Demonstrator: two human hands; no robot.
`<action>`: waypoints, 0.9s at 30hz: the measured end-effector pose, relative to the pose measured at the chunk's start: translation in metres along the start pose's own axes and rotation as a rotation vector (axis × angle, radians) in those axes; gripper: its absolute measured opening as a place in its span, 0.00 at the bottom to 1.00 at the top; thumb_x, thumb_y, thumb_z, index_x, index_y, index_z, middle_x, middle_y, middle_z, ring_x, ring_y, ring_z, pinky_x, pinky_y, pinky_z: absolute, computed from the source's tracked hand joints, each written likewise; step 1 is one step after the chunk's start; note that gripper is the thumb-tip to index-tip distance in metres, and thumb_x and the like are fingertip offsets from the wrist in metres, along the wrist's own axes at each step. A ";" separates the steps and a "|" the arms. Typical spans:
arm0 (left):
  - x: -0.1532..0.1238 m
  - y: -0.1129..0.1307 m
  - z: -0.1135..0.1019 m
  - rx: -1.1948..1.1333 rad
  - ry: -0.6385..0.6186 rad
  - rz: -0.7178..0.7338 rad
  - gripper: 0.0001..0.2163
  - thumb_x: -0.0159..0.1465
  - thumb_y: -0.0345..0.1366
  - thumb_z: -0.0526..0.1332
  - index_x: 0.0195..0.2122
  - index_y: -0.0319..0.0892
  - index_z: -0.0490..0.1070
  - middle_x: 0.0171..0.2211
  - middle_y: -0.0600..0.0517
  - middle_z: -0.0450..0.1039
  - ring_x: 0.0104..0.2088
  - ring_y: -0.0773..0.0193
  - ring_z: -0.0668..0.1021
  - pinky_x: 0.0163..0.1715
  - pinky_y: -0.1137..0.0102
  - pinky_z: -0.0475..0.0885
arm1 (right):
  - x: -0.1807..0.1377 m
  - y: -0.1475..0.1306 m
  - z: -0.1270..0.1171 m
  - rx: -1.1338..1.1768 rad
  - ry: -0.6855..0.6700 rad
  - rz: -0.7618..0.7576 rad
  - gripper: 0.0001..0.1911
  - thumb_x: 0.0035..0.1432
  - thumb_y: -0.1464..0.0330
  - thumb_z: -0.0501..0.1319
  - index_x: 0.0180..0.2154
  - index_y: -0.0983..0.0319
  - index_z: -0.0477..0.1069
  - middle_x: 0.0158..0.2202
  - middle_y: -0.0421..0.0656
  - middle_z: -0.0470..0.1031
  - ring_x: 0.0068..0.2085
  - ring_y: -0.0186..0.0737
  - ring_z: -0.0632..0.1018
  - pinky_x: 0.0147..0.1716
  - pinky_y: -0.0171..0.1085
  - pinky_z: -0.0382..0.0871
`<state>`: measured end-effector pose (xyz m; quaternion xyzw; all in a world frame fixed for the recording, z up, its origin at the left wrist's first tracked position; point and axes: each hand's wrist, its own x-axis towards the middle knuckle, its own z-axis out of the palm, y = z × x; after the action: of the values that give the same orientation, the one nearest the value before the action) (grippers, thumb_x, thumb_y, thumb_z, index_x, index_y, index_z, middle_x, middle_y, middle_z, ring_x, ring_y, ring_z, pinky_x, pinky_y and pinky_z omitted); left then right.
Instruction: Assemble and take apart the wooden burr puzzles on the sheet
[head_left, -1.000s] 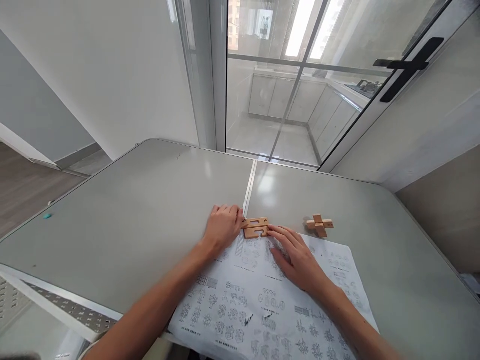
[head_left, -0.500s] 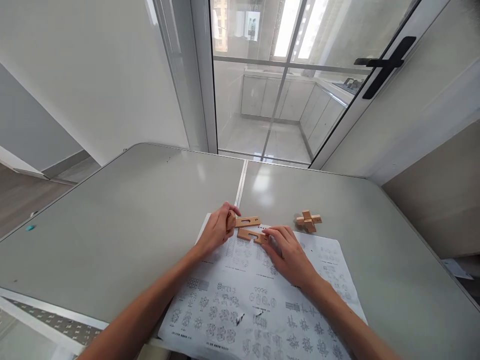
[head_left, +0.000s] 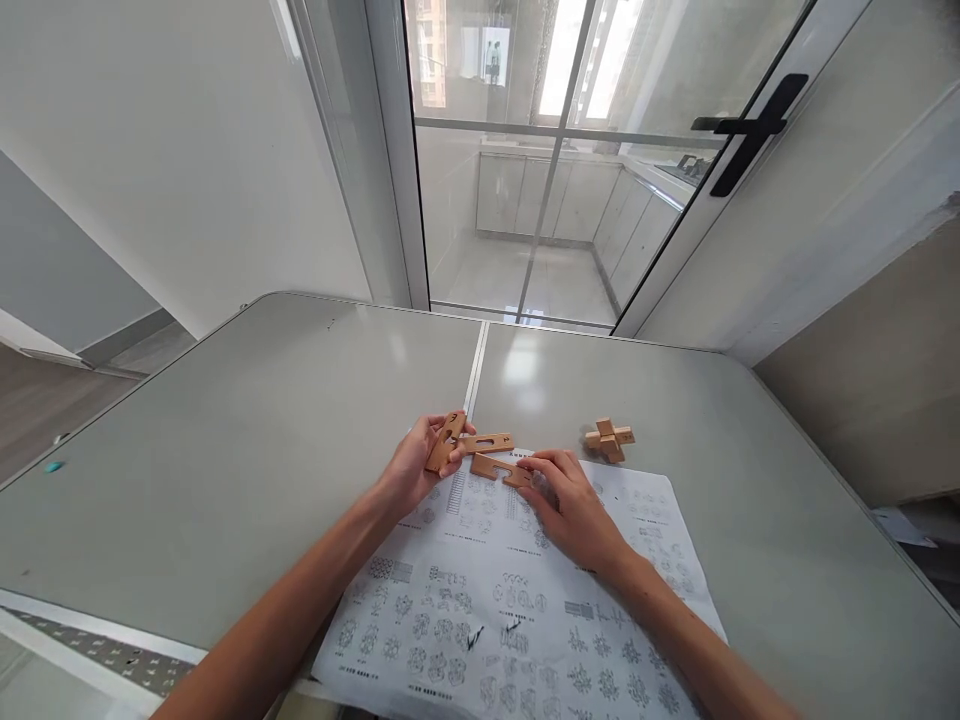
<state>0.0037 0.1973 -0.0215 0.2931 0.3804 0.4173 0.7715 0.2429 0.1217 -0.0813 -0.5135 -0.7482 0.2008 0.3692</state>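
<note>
My left hand (head_left: pixel 417 462) is turned palm up, its fingers closed around a flat wooden puzzle piece (head_left: pixel 446 442) with a dark mark near its upper end. Just right of it lies a slotted wooden puzzle piece (head_left: pixel 491 442), flat by the top edge of the sheet. Below that, a notched wooden puzzle piece (head_left: pixel 491 467) has its right end pinched between the thumb and fingers of my right hand (head_left: pixel 574 505). Both hands are over the upper part of a printed instruction sheet (head_left: pixel 450 540) covered in small line diagrams.
An assembled wooden cross-shaped puzzle (head_left: pixel 609 440) sits beyond the sheet's upper right edge. The grey table (head_left: pixel 225 450) has a seam (head_left: pixel 476 370) running away from me. A small teal object (head_left: pixel 53 466) lies by its left edge. Behind the table stands a glass door (head_left: pixel 525 220).
My left hand has rolled palm up, bringing the broad face of its puzzle piece into view. The right hand keeps its place on the notched piece. The view has shifted slightly.
</note>
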 end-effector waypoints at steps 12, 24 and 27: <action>-0.006 -0.009 0.008 0.253 -0.068 0.165 0.25 0.71 0.54 0.62 0.64 0.51 0.63 0.50 0.45 0.77 0.22 0.72 0.71 0.13 0.78 0.50 | 0.003 -0.006 -0.004 0.002 -0.026 -0.028 0.08 0.74 0.65 0.57 0.45 0.56 0.76 0.43 0.47 0.78 0.47 0.51 0.76 0.49 0.50 0.72; -0.009 -0.011 0.007 0.447 -0.122 0.170 0.17 0.73 0.55 0.57 0.40 0.45 0.62 0.34 0.55 0.71 0.18 0.77 0.59 0.19 0.74 0.49 | 0.003 0.001 -0.013 0.302 0.098 0.325 0.19 0.73 0.52 0.57 0.41 0.59 0.76 0.33 0.42 0.76 0.34 0.43 0.75 0.34 0.39 0.67; -0.006 -0.016 0.007 0.539 -0.091 0.268 0.20 0.72 0.57 0.57 0.40 0.43 0.66 0.33 0.54 0.70 0.19 0.76 0.59 0.20 0.73 0.51 | 0.003 0.003 -0.012 0.299 0.083 0.312 0.20 0.73 0.51 0.56 0.44 0.60 0.77 0.34 0.43 0.78 0.36 0.44 0.76 0.35 0.40 0.68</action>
<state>0.0137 0.1835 -0.0275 0.5532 0.4004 0.3859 0.6203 0.2533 0.1251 -0.0743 -0.5705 -0.6056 0.3427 0.4362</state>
